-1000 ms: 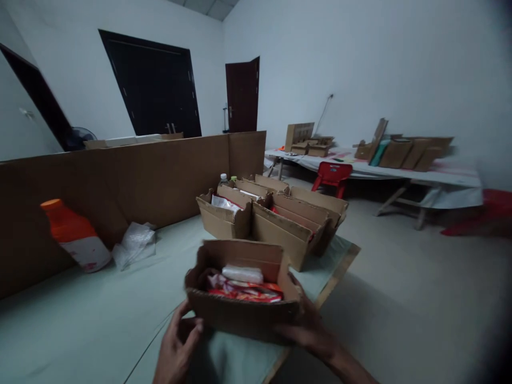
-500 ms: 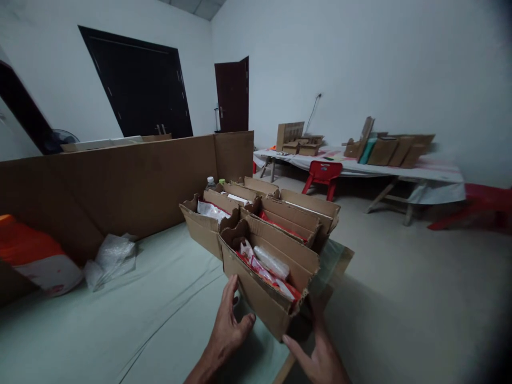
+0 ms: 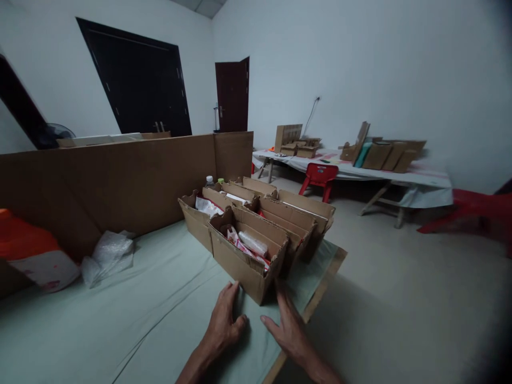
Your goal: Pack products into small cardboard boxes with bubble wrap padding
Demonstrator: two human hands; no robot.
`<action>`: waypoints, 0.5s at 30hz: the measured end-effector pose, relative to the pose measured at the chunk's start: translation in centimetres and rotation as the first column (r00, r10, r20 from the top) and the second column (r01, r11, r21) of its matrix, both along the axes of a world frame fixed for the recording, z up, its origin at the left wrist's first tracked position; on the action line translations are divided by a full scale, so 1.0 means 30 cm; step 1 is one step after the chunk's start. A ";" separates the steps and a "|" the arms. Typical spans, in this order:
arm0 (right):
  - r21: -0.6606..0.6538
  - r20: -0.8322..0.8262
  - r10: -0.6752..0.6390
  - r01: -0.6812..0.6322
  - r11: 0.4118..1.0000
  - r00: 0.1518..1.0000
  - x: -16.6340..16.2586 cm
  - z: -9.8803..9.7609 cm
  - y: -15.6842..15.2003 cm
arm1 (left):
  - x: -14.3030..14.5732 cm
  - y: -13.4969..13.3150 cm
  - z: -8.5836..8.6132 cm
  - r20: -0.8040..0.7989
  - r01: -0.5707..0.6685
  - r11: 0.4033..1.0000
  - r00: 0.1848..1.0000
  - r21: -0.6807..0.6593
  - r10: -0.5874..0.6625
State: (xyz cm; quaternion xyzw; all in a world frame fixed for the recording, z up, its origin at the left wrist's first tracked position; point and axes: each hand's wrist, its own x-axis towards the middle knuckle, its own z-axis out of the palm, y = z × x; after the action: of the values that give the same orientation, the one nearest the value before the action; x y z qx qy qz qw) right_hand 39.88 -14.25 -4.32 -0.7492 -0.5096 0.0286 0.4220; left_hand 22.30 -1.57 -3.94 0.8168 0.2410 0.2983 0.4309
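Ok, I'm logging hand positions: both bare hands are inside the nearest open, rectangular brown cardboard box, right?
Not inside: the head view shows the bare left hand and bare right hand outside the nearest open, rectangular brown cardboard box, on either side of its near corner.

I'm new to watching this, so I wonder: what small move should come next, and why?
Probably draw the left hand and right hand back: the front box seems to rest on the table beside other boxes, with both hands open near its closest corner.
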 end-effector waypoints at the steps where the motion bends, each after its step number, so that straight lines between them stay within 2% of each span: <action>1: -0.034 -0.006 0.007 -0.007 0.999 1.000 -0.001 0.011 -0.007 | -0.022 -0.017 -0.011 -0.022 0.015 0.998 1.000 0.061 -0.014; 3: -0.119 -0.028 0.058 -0.061 0.991 0.998 0.001 0.062 -0.028 | -0.073 -0.056 -0.046 -0.045 0.026 0.977 0.999 0.211 -0.017; 5: -0.147 -0.043 0.137 -0.142 0.979 0.990 0.008 0.155 -0.059 | -0.128 -0.093 -0.093 -0.068 0.035 0.926 0.998 0.375 -0.010; 7: -0.053 0.006 0.184 -0.184 0.982 0.983 0.020 0.292 -0.087 | -0.182 -0.123 -0.141 -0.095 0.061 0.852 0.995 0.519 -0.014; 9: 0.110 0.126 0.148 -0.162 0.981 0.981 0.034 0.460 -0.086 | -0.225 -0.146 -0.178 -0.109 0.095 0.771 0.994 0.630 -0.033; 11: 0.178 0.249 0.105 -0.152 0.972 0.963 0.049 0.633 -0.039 | -0.251 -0.168 -0.197 -0.088 0.071 0.728 0.996 0.682 -0.014; 12: 0.123 0.309 0.106 -0.150 0.981 0.945 0.056 0.714 0.002 | -0.257 -0.179 -0.199 -0.065 0.031 0.732 0.998 0.681 0.019; 13: 0.000 0.368 0.130 -0.140 0.990 0.921 0.063 0.786 0.054 | -0.258 -0.191 -0.198 -0.037 -0.020 0.748 0.998 0.663 0.060; 14: -0.172 0.418 0.180 -0.117 0.978 0.890 0.069 0.847 0.112 | -0.256 -0.201 -0.195 -0.007 -0.074 0.770 0.995 0.633 0.101; 15: -0.340 0.443 0.238 -0.083 0.937 0.864 0.072 0.896 0.174 | -0.252 -0.211 -0.189 0.023 -0.118 0.793 0.991 0.598 0.131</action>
State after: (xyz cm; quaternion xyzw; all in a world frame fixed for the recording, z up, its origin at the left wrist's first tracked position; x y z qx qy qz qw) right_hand 42.04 -9.03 22.55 -0.7440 -0.6483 -0.0420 0.1564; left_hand 14.74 -7.90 -9.61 0.8962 0.1921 0.3786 0.1285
